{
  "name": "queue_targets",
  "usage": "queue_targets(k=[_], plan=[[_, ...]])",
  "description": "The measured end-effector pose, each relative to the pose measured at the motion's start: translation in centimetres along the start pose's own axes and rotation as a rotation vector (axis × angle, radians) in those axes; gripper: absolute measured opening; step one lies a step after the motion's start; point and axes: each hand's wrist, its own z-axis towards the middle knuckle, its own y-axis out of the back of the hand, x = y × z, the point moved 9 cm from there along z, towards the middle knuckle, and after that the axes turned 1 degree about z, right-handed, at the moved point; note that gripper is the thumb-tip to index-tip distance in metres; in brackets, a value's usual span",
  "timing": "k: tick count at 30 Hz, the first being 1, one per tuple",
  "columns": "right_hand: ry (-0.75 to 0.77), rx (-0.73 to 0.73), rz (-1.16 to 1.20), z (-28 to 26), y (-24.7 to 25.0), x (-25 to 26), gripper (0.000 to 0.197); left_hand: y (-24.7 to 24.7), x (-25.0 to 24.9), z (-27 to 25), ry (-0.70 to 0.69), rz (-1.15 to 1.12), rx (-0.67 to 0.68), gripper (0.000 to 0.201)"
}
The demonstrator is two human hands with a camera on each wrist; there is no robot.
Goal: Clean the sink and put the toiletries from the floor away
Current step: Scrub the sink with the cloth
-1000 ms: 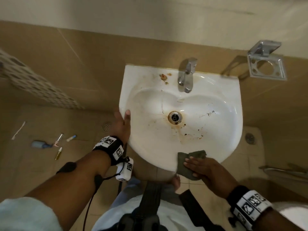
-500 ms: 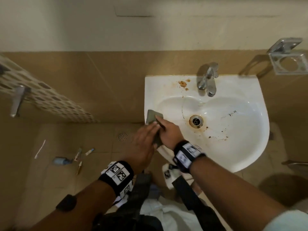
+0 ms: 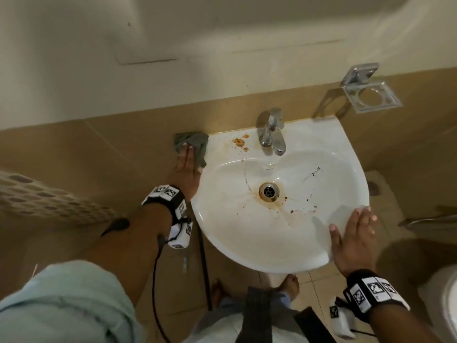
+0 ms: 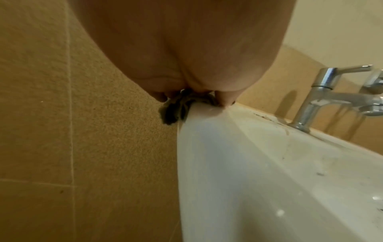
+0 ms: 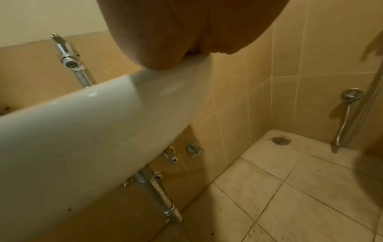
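The white sink (image 3: 321, 134) has rust-brown stains round its drain (image 3: 269, 191) and orange spots (image 3: 239, 142) left of the chrome faucet (image 3: 272, 132). My left hand (image 3: 186, 164) presses a grey cloth (image 3: 195, 141) onto the sink's back left corner with straight fingers. In the left wrist view the cloth (image 4: 176, 108) bunches under the palm and hangs over the rim (image 4: 248, 163). My right hand (image 3: 353, 233) lies flat on the front right rim and holds nothing; the right wrist view shows the palm (image 5: 186, 24) on the sink's edge (image 5: 82, 131). No floor toiletries are in view.
An empty chrome holder (image 3: 371, 95) is fixed to the wall right of the faucet. A toilet (image 3: 450, 305) stands at the lower right. Under the sink run chrome pipes (image 5: 157, 188); a floor drain (image 5: 280, 140) and a spray hose (image 5: 350, 98) sit in the right corner.
The cloth went from my right hand to my left, which carried it to the back left corner. My right hand moved across to the front right rim.
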Motion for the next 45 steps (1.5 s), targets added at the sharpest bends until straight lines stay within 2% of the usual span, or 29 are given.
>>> queue_targets(k=[4, 7, 9, 11, 13, 16, 20, 23, 25, 27, 30, 32, 34, 39, 42, 43, 45], plan=[[-0.06, -0.01, 0.118, 1.2, 0.3, 0.4, 0.094, -0.5, -0.7, -0.8, -0.033, -0.093, -0.034, 0.065], [-0.087, -0.067, 0.257, 2.7, 1.0, -0.5, 0.088, -2.2, -1.2, -5.8, -0.11, -0.164, -0.074, 0.069], [-0.156, -0.117, 0.344, 4.8, 1.7, -2.3, 0.08, -3.0, -1.6, -10.2, -0.14, -0.168, -0.114, 0.069], [-0.289, -0.17, 0.435, 6.9, 2.6, -4.4, 0.076, -3.3, -2.0, -14.4, -0.12, -0.216, -0.165, 0.065], [-0.352, -0.185, 0.487, 8.6, 3.1, -5.2, 0.074, -3.8, -2.1, -16.5, -0.077, -0.263, -0.219, 0.059], [-0.315, -0.168, 0.477, 9.7, 3.0, -4.6, 0.067, -4.5, -2.2, -15.4, 0.007, -0.252, -0.262, 0.048], [-0.298, -0.169, 0.445, 9.7, 2.8, -4.6, 0.063, -4.5, -1.8, -11.9, 0.22, -0.29, -0.297, 0.06], [-0.243, -0.175, 0.365, 10.2, 3.0, -4.5, 0.058, -3.2, -0.6, -7.8, 0.284, -0.349, -0.317, 0.061], [-0.174, -0.203, 0.319, 10.5, 3.4, -3.8, 0.05, -2.1, 0.1, -4.4, 0.296, -0.429, -0.287, 0.063], [-0.136, -0.223, 0.308, 10.6, 3.8, -3.3, 0.045, -0.7, 0.6, -1.4, 0.353, -0.511, -0.253, 0.056], [-0.121, -0.233, 0.284, 10.8, 3.8, -3.4, 0.045, 0.4, 1.6, 0.7, 0.511, -0.403, -0.126, 0.051], [-0.106, -0.243, 0.281, 10.8, 3.9, -3.2, 0.044, 0.6, 1.2, -0.1, 0.528, -0.345, -0.092, 0.055], [-0.093, -0.25, 0.301, 10.7, 4.2, -3.0, 0.041, 0.1, 0.3, -2.6, 0.506, -0.356, -0.12, 0.056], [-0.092, -0.259, 0.367, 10.1, 5.3, -2.0, 0.034, -5.8, -0.6, -13.9, 0.494, -0.536, 0.029, 0.071], [-0.098, -0.245, 0.37, 10.0, 5.8, -1.5, 0.035, -4.2, -2.5, -16.4, 0.534, -0.314, 0.07, 0.055], [-0.103, -0.236, 0.368, 9.9, 5.9, -1.5, 0.034, -2.7, -3.0, -16.2, 0.574, -0.196, 0.046, 0.049], [-0.119, -0.219, 0.373, 9.9, 6.0, -1.5, 0.033, 2.3, -4.0, -14.8, 0.624, -0.074, -0.146, 0.047]])
